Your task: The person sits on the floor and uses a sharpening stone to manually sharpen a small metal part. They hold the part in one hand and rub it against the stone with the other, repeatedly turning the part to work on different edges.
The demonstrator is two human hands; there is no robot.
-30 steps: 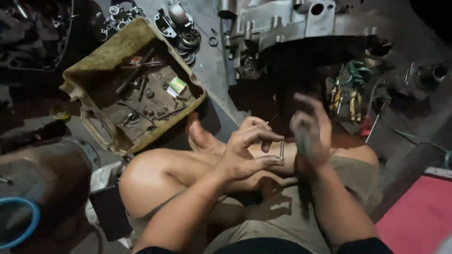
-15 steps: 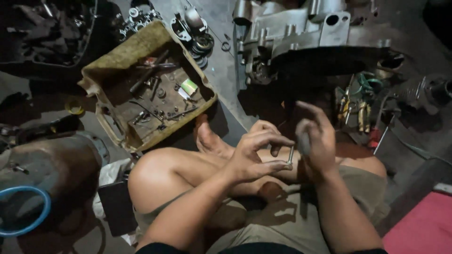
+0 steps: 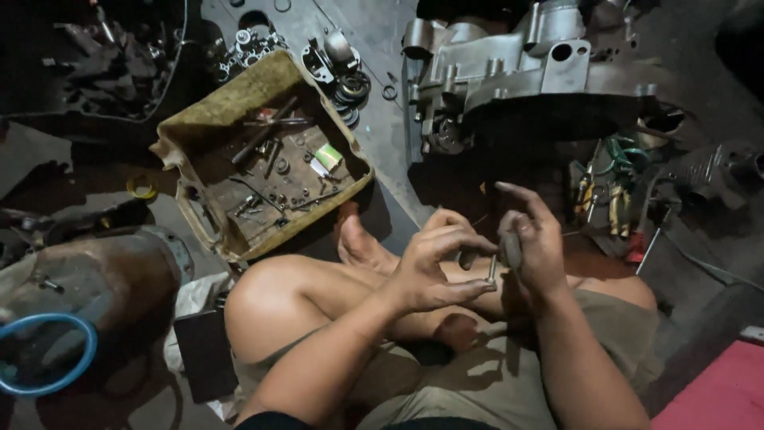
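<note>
Pin (image 3: 492, 267), thin, grey, seemingly metal, upright between fingertips (image 3: 487, 285).

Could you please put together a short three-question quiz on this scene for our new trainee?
1. True or false: the left hand and right hand meet over the lap.
2. What lies between their fingers? A) thin metal pin B) blue hose C) yellow tape
3. What holds the loose bolts and tools left of the bare foot?

Key: 1 true; 2 A; 3 the worn tray.
</note>
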